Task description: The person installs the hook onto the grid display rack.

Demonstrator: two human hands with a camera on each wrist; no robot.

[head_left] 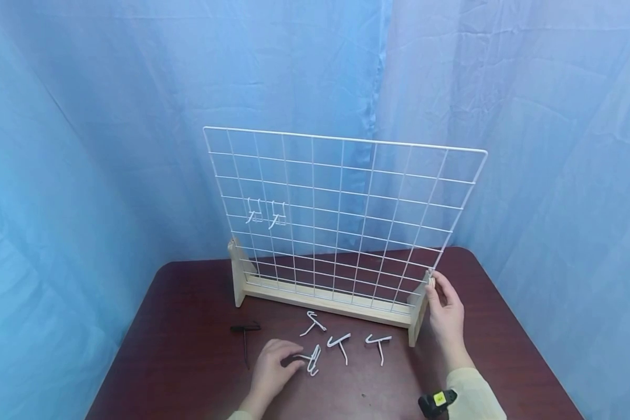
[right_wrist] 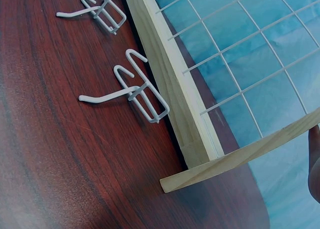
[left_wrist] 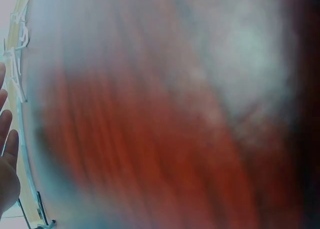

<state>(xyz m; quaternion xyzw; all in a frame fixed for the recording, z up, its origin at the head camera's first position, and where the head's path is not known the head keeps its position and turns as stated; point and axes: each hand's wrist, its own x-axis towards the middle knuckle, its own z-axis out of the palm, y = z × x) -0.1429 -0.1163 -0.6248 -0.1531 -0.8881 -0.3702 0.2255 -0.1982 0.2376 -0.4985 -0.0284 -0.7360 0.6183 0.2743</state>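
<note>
A white wire grid panel (head_left: 341, 192) stands in a pale wooden base (head_left: 325, 298). My right hand (head_left: 446, 312) pinches the top of the base's right wooden upright (head_left: 419, 312), thumb in front and fingers behind. Over the table, my left hand (head_left: 274, 367) has its thumb and fingers parted around the prong of a white wire hook (head_left: 314, 360); contact is unclear. Other white hooks lie nearby: one behind (head_left: 315, 324), a middle hook (head_left: 339, 345) and a right-hand hook (right_wrist: 142, 91). Two white hooks (head_left: 277, 217) hang on the grid's left part.
A dark hook (head_left: 245, 338) lies left of my left hand on the dark red wood-grain table (head_left: 157, 350). Blue curtains (head_left: 110, 116) surround the table at the back and sides. A black device (head_left: 437, 402) sits on the right wrist. Much of the left wrist view is blurred.
</note>
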